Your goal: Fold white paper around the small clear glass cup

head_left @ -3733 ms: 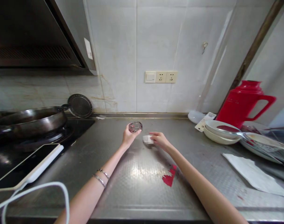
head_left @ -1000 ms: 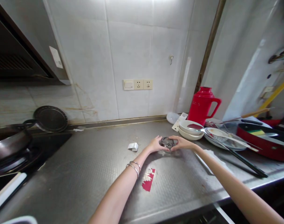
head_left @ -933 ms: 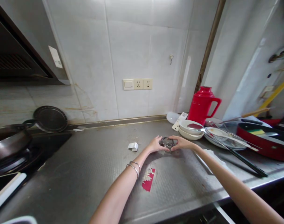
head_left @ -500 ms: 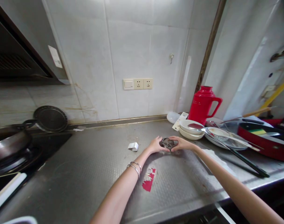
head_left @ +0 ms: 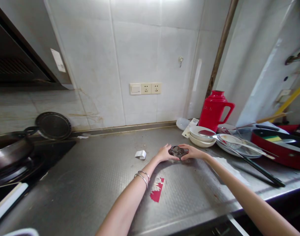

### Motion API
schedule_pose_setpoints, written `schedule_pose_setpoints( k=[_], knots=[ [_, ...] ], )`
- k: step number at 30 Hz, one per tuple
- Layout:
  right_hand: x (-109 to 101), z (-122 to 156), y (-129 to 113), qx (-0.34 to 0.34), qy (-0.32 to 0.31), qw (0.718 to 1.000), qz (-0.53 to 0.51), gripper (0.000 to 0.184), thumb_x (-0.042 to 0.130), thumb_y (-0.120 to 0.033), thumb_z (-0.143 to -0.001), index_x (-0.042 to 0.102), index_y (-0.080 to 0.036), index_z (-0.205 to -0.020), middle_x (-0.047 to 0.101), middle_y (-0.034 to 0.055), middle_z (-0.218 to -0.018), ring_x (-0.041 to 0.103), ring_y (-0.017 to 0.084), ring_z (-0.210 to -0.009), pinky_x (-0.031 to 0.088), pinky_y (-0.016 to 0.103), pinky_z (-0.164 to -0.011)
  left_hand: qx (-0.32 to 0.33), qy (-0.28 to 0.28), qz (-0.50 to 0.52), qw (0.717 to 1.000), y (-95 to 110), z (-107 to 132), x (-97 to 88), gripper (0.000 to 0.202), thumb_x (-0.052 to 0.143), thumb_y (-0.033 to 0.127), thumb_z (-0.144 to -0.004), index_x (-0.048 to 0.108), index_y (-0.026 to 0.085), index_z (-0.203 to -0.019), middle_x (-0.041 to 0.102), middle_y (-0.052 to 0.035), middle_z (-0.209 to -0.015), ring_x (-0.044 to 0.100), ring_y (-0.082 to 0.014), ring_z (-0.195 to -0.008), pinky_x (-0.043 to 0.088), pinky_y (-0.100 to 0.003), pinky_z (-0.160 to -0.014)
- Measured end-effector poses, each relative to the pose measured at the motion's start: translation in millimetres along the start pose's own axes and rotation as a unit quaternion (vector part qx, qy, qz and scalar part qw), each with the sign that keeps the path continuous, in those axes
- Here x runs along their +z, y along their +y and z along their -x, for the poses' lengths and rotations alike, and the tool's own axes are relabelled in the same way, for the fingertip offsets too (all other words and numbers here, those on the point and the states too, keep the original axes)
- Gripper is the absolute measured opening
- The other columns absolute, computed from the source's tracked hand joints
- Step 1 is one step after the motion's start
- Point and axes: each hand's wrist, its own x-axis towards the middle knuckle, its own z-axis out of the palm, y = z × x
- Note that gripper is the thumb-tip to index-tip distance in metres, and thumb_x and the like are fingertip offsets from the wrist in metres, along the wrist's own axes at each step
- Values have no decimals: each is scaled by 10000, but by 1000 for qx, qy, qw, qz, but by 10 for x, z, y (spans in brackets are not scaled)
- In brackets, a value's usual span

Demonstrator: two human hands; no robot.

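Note:
A small clear glass cup (head_left: 177, 151) is gripped from both sides just above the steel counter (head_left: 103, 177). My left hand (head_left: 164, 153), with two bracelets on the wrist, closes on its left side. My right hand (head_left: 193, 152) closes on its right side. A small folded white paper piece (head_left: 140, 154) lies on the counter to the left of my hands. A red torn patch (head_left: 157, 191) marks the counter below my left forearm.
Stacked white bowls (head_left: 201, 136), plates with chopsticks (head_left: 238, 147) and a red thermos jug (head_left: 215, 109) stand at the right. A red pan (head_left: 278, 147) sits at the far right. A dark wok (head_left: 9, 154) and stove are at the left; white tissue (head_left: 228, 167) lies under my right forearm.
Since 3.7 s ago the view has swung right and the glass cup has gone from my left hand alone to both hands; the paper piece was let go. Over the last second nothing moved.

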Motion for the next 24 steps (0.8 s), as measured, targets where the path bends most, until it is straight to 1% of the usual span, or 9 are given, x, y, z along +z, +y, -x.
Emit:
schedule_pose_setpoints(
  k=[4,8,12,14,15,17,20,22,24],
  knots=[
    [-13,7,-40,-16,-11,1000,1,671,757,-512,-588,642,-191,-1166,523,105,-1316,477,319,-1215,350,417,-1053,3,-3,-7,1000,12,-2,-7,904,764,605,-520,527,173,-1277,492,-138,-1369,287,-335,-1371,262,-423,-1114],
    [8,10,-76,2,-7,1000,-8,744,765,-499,-573,598,-177,-1222,546,112,-1301,484,325,-1213,360,430,-1046,6,-9,-14,1000,32,4,-4,886,764,591,-529,519,182,-1276,492,-138,-1365,281,-334,-1373,245,-443,-1116],
    [-21,26,-124,15,-51,998,-40,762,766,-465,-585,564,-173,-1259,601,106,-1248,545,317,-1155,413,429,-1007,0,-20,-34,999,48,56,-17,1078,795,580,-461,406,134,-1362,364,-200,-1447,232,-356,-1387,224,-461,-1122],
    [-92,25,-146,48,-45,997,-37,771,772,-439,-580,556,-176,-1272,601,117,-1254,556,326,-1148,433,432,-991,-14,-23,-33,999,52,104,-59,1142,799,555,-470,332,88,-1403,281,-236,-1479,207,-354,-1396,226,-444,-1127],
    [-140,15,-157,69,-23,997,-30,770,773,-419,-579,555,-174,-1275,589,129,-1269,555,334,-1151,442,434,-982,-15,-19,-29,999,52,132,-95,1115,791,525,-509,315,74,-1411,264,-240,-1485,200,-339,-1401,224,-429,-1132],
    [-242,-37,-192,82,47,995,-21,697,729,-364,-624,561,-159,-1269,560,149,-1302,566,334,-1141,466,429,-955,5,10,-21,1000,46,192,-208,940,744,421,-624,344,76,-1401,293,-213,-1481,209,-289,-1407,222,-398,-1142],
    [-322,-205,-327,28,172,985,7,501,588,-262,-707,619,-141,-1192,630,135,-1208,621,296,-1057,471,428,-952,51,75,-31,995,-7,300,-475,579,613,224,-741,500,132,-1302,400,-140,-1442,251,-223,-1399,222,-396,-1149],
    [-271,-360,-495,-5,228,973,23,425,518,-237,-737,656,-160,-1132,690,105,-1093,651,273,-992,488,425,-931,31,106,-45,993,-96,398,-702,456,542,146,-764,581,172,-1217,439,-99,-1421,276,-211,-1390,237,-419,-1145],
    [-120,-529,-711,-36,248,968,23,406,490,-218,-742,673,-171,-1101,700,85,-1070,652,254,-994,502,397,-919,-29,121,-71,990,-239,531,-944,451,479,69,-759,616,196,-1169,440,-66,-1422,292,-193,-1384,249,-417,-1141]
  ],
)
